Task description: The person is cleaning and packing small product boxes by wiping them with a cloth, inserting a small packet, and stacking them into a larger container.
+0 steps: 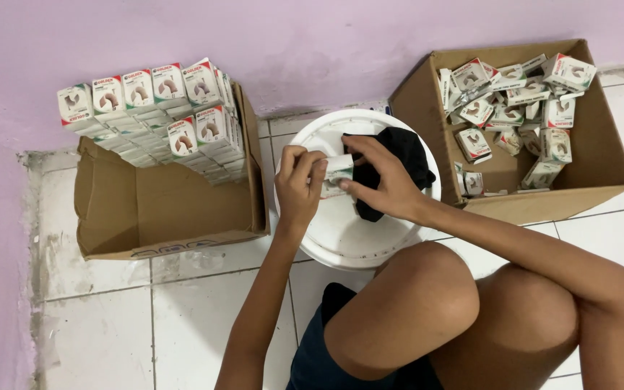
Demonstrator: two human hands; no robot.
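Bare knees [427, 310] fill the near edge of the view, bent up in a squat on the white tiled floor [131, 325]. Beyond them both forearms reach forward over a white round lid [341, 231], which sits between two cardboard boxes. Both hands meet over the lid's middle and share one small white carton [337, 175]. The left hand [297, 188] is curled closed on the carton's left end, thumb and fingers wrapped round it. The right hand [384, 180] pinches the carton's right end, fingers bent over the top and thumb underneath, as far as can be seen. The carton's long axis runs roughly left to right, from one hand to the other, so neither hand is nearer; it lies directly between them, lifted just above the lid. Whether its flap is open cannot be told. A black cloth [402, 155] lies on the lid behind and beside the right hand, partly hidden by it. To the left, well apart from the hands, stands the left box [175, 217], tipped on its side against the pink wall [254, 43], with matching cartons stacked in neat rows [160, 115] at its back. To the right, the right box [594, 180] holds a loose jumble of the same cartons [521, 101], lying at all angles. That heap lies closer to the right hand than the tidy stack does to the left.
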